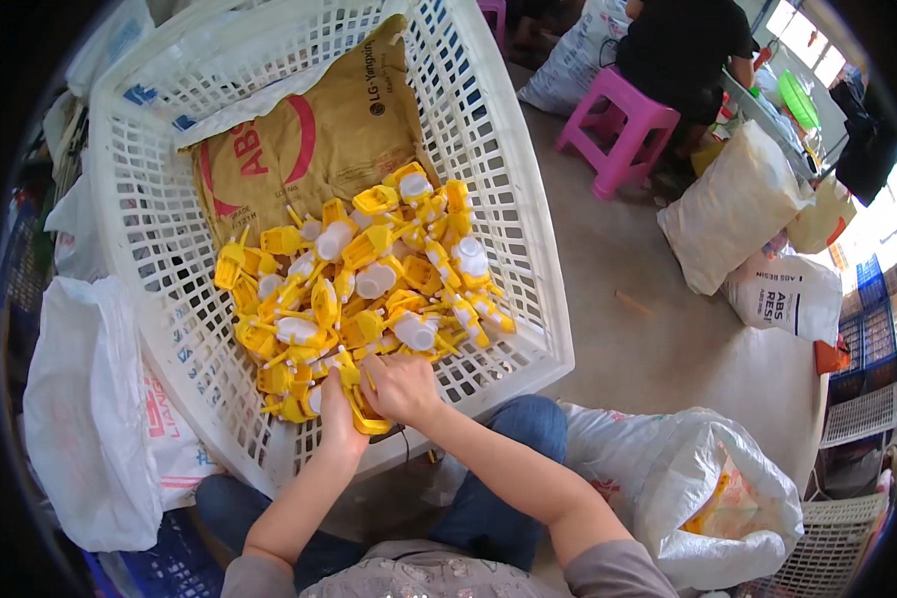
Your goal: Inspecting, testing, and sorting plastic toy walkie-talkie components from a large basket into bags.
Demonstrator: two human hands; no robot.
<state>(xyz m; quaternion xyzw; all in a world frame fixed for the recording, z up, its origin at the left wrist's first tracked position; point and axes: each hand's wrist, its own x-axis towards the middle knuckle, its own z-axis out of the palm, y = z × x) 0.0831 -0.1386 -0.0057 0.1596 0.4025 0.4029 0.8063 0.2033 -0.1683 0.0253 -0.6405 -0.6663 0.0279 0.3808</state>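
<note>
The left grip [341, 419] is closed around one side of a yellow plastic piece [371, 425], and the right grip [406, 387] curls over the other side, closed on it too (the fingertips are partly hidden, so I cannot tell exactly where each one presses). The piece sits between them at the near edge of a white basket [526, 219], about midway along it. Just past it, a loose pile [369, 274] of yellow pieces with rounded white parts covers the near half of the basket and spreads toward its right edge. A brown sack [309, 130] lies toward the far edge, the pile touching its near end. Beyond the left edge is a white bag [85, 419]; off the near right corner, an open sack [658, 488] shows something orange-yellow inside. Well past the right edge, a pink stool [623, 112] stands on the grey floor [608, 249].
</note>
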